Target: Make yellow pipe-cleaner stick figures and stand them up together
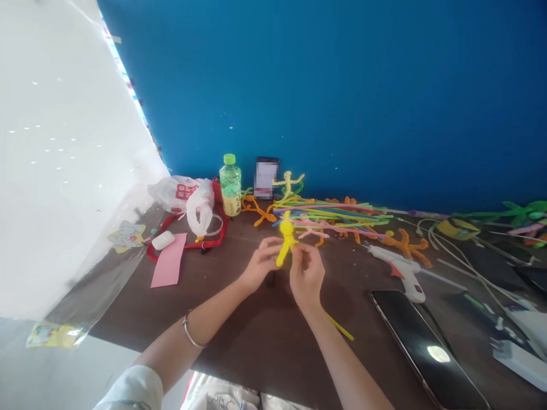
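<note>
From where I'm standing, I count one yellow pipe-cleaner figure [285, 242], held up over the dark tabletop [265, 341] between two hands. The right hand [306, 267] pinches its lower side; the left hand [262, 263] has its fingers against the other side, though I can't tell how firmly. One loose yellow stem [339, 326] pokes out past the right forearm, which covers part of it. Behind lie too many coloured pipe cleaners [342, 213] to count, hiding parts of several orange figures [404, 245], with one pale-yellow figure [288, 185] above. One glue gun [399, 267] and one black smartphone [416, 336] sit to the right; one green-capped bottle [231, 188] stands behind, its label too small to read. Red characters mark the white plastic bag [200, 199], illegible from here
</note>
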Action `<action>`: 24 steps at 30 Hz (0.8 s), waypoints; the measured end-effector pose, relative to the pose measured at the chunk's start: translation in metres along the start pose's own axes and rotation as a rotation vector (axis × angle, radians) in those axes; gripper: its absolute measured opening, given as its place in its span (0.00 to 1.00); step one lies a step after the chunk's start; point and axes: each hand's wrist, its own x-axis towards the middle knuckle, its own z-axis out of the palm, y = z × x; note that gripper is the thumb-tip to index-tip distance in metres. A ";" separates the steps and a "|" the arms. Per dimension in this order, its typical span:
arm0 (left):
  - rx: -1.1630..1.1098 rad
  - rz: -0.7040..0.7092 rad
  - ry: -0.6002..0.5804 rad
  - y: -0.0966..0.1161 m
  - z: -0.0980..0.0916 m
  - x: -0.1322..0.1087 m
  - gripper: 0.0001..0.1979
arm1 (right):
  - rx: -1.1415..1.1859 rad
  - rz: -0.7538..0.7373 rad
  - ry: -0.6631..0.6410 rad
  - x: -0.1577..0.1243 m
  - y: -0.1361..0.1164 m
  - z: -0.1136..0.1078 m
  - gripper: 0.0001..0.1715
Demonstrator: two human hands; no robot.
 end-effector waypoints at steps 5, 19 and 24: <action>-0.358 -0.392 -0.185 0.018 -0.031 0.015 0.31 | -0.204 -0.515 -0.287 0.010 0.017 -0.019 0.08; -0.090 -0.438 -0.147 0.022 -0.024 0.010 0.14 | -0.397 -0.725 -0.533 0.018 0.013 -0.028 0.12; -0.060 -0.469 -0.196 0.025 -0.026 0.011 0.13 | -0.243 -0.553 -0.549 0.016 0.012 -0.027 0.12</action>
